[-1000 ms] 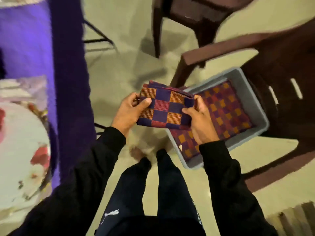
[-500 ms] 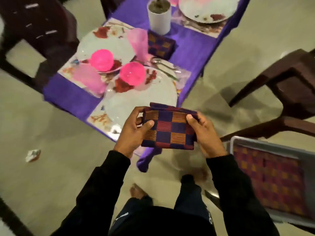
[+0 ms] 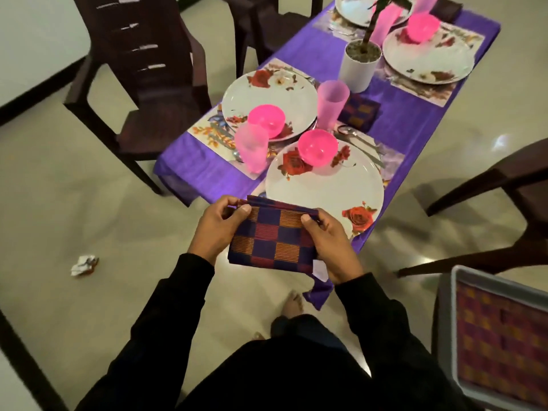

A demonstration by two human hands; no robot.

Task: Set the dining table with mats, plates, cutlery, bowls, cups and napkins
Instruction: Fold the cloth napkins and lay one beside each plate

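A folded checked napkin point(image 3: 271, 241) in purple, red and orange is held flat between my left hand point(image 3: 218, 229) and my right hand point(image 3: 329, 244), just in front of the table's near end. Behind it lies a white flowered plate point(image 3: 326, 194) carrying a pink bowl point(image 3: 318, 147). A second plate point(image 3: 268, 93) with a pink bowl point(image 3: 266, 119) sits further left. Two pink cups point(image 3: 251, 148) point(image 3: 331, 104) stand by these plates. Another folded napkin point(image 3: 358, 111) lies on the purple tablecloth point(image 3: 409, 120). Cutlery point(image 3: 360, 142) rests right of the near bowl.
A white plant pot point(image 3: 359, 65) stands mid-table, with another set plate point(image 3: 428, 59) and pink bowl point(image 3: 422, 27) beyond. Dark chairs stand at left point(image 3: 139, 84) and right point(image 3: 504, 185). A grey bin point(image 3: 501, 333) of napkins sits at lower right. Crumpled paper point(image 3: 84, 264) lies on the floor.
I have turned from the grey bin on the chair to face the set table, carrying the folded napkin in both hands. The napkin now sits close to the near plate.
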